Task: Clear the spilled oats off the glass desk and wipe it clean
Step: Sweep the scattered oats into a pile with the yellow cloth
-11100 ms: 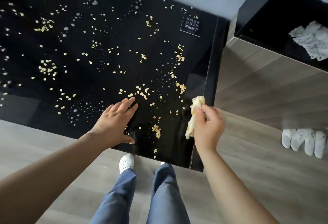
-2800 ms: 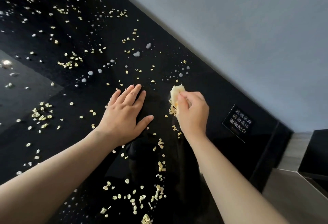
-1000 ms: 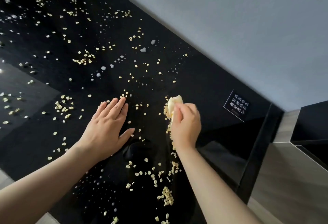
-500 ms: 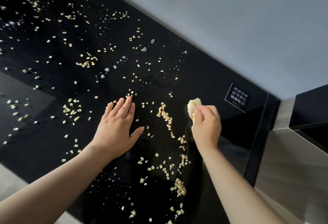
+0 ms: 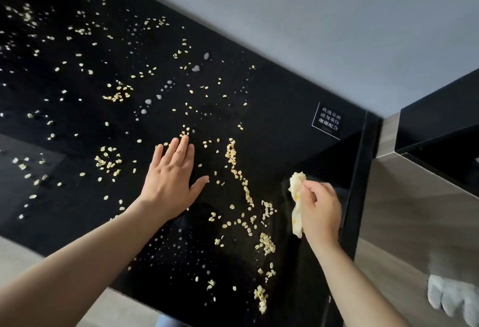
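R hand (image 5: 320, 211) grips cloth (image 5: 296, 207) by desk (image 5: 285, 108) edge, L hand (image 5: 172, 179) flat & empty; oats (image 5: 234, 160) in a loose ridge btwn them could flick onto the floor if swept fast.

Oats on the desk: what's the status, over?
Left hand flat on glass desk. Right hand grips cloth near right edge. Oats scattered widely, droplets too. Nothing in the way.

The left hand (image 5: 171, 179) lies flat, palm down, the fingers straight and close together and the thumb spread out to the right. Its bare forearm reaches in from the lower left. The right hand (image 5: 320, 210) is curled like a loose fist and grips a cloth (image 5: 296, 186); its forearm comes from the lower right.
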`<action>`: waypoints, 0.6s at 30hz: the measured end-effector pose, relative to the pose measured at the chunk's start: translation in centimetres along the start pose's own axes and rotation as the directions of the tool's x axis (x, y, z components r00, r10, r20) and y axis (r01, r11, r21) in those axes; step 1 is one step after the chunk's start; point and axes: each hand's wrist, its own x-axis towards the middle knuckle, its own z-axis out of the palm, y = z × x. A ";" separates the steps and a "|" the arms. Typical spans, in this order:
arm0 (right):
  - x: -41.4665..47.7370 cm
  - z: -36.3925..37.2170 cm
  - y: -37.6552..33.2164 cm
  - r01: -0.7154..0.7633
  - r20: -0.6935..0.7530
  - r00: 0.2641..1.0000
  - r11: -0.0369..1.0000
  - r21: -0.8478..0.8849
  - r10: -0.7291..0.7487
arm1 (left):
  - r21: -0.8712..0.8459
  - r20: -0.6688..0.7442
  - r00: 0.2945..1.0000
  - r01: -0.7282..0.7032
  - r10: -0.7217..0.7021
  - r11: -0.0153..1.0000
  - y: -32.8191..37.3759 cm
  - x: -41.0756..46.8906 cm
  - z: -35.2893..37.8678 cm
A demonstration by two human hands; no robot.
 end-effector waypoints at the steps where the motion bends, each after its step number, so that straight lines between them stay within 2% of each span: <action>1: -0.6 0.5 0.5 -0.040 -0.041 0.998 0.999 -0.004 0.040 | -0.022 -0.009 1.000 -0.002 0.002 1.000 0.2 -0.1 -0.2; 3: -1.6 2.2 0.6 -0.061 -0.134 0.989 0.998 0.004 0.061 | -0.068 -0.032 0.999 -0.022 0.020 0.997 0.7 -0.8 -0.4; 5: -2.5 4.3 -0.8 -0.019 -0.168 0.986 1.000 0.015 0.021 | -0.106 -0.032 0.998 -0.048 0.045 0.993 1.0 -2.2 -0.3; 7: -3.6 6.1 -2.8 0.079 -0.111 0.991 0.997 0.026 -0.076 | -0.103 0.006 0.997 -0.074 0.075 0.992 1.4 -4.2 0.1; 10: -4.3 7.1 -5.2 0.178 0.081 0.980 0.982 0.056 -0.182 | -0.056 0.055 0.996 -0.072 0.075 0.996 1.2 -6.8 0.6; 12: -3.5 6.1 -5.4 0.145 0.181 0.970 0.985 0.096 -0.161 | -0.019 0.062 0.995 -0.071 0.072 0.997 1.2 -7.9 0.6; 13: -3.0 4.9 -5.0 0.131 0.187 0.971 0.986 0.102 -0.149 | -0.007 0.074 0.995 -0.070 0.070 0.998 1.3 -8.4 0.6; 18: -2.5 -1.4 0.1 0.072 0.082 0.994 0.995 0.067 -0.077 | 0.040 0.098 0.994 -0.061 0.057 0.997 2.6 -10.3 1.0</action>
